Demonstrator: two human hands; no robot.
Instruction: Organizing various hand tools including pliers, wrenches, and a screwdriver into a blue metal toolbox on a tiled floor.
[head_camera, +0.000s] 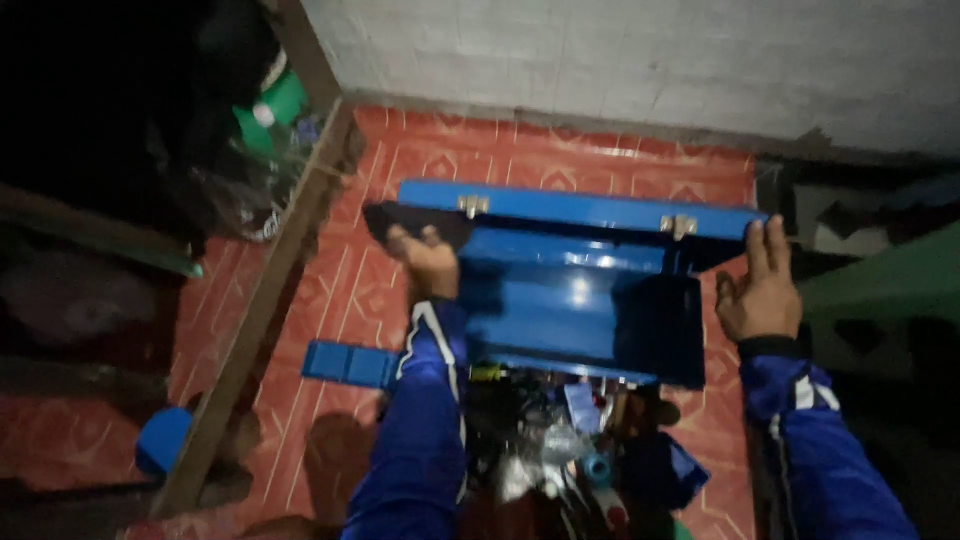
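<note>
Green plastic container with white cap, upper left, in dark clutter

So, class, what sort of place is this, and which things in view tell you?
Probably a dim home storage corner: a red patterned tile floor, a whitewashed brick wall, and an open blue metal toolbox over jumbled tools.

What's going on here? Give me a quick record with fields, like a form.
Setting: dim room, red patterned floor, pale brick wall
Main thing: blue metal toolbox, lid raised, two metal latches on its edge
Left hand: gripping the lid's left end
Right hand: open, fingers against the lid's right end
Sleeves: blue with white stripes
Inside the box: jumbled tools, too dark to tell apart
Nearby: small blue tray on the floor, wooden beam at left
</note>
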